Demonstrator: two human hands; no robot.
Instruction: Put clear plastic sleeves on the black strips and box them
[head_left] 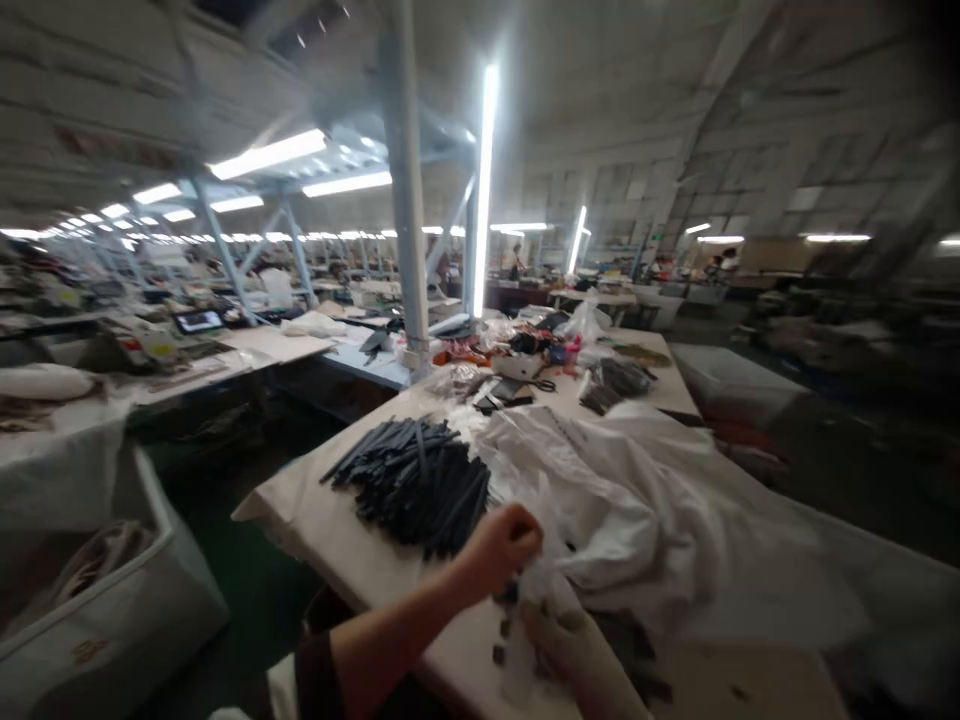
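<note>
My left hand (501, 550) is closed on the edge of a thin clear plastic bag (536, 590) with small dark pieces in it, just in front of a pile of black strips (420, 480). My right hand (566, 640), blurred and low in the view, grips the same bag from below. A big white sack (652, 500) lies crumpled on the table right behind both hands. Small dark pieces (499, 655) lie on the beige table (315, 520) under the bag.
Further along the table lie more dark parts (615, 380), scissors (544, 383) and plastic bags. A pale blue post (409, 200) stands at the far left of the table. A white bin (112, 610) sits on the floor at left. Other workers sit far off.
</note>
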